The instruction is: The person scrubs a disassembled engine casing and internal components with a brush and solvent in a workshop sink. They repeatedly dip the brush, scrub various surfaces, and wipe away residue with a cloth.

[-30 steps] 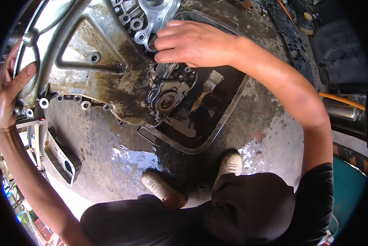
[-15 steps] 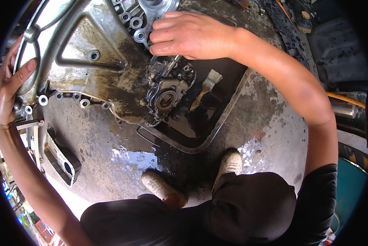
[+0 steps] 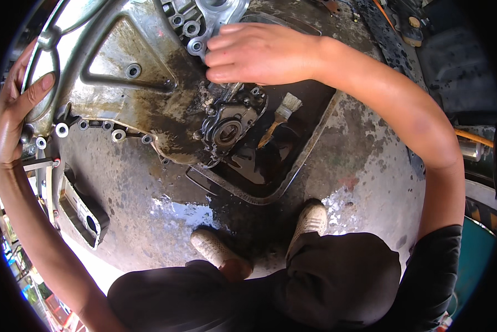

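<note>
Right hand has slid left across housing, fingers curled, grip contents hidden; left hand still clasps housing rim; brush now uncovered in pan

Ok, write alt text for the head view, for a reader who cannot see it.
Seen from above, a crouching person works on a large, oily metal engine housing: the left hand grips its rim and the right hand rests on its upper middle. Beneath lies a dark drip tray holding a paintbrush, on stained concrete floor beside two pale shoes.
</note>
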Tool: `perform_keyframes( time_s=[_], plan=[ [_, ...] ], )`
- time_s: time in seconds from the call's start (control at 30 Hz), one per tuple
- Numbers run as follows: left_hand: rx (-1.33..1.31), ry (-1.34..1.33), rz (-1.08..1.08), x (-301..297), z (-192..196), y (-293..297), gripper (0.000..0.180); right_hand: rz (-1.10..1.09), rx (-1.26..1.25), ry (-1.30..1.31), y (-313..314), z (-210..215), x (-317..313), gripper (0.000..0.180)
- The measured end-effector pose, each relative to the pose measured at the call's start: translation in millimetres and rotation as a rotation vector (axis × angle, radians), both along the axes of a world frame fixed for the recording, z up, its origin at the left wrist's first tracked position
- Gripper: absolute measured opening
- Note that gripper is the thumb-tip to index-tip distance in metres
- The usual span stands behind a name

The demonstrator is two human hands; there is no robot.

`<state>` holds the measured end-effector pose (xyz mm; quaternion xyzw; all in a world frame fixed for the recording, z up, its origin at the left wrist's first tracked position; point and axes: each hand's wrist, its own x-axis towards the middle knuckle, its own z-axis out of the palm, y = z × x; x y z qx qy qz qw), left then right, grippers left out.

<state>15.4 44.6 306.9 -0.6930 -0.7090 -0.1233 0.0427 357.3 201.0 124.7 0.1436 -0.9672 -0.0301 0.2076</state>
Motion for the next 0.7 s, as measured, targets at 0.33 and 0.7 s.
perform_keyframes(
  time_s=[0.33, 0.7],
  plan=[
    [-0.007, -0.193, 0.042, 4, 0, 1, 0.074, -0.02, -0.046, 0.024, -4, 3, 3, 0.022],
    [-0.09, -0.315, 0.099, 25, 1, 2, 0.069, -0.225, -0.03, -0.065, -15, 1, 14, 0.023]
  ],
)
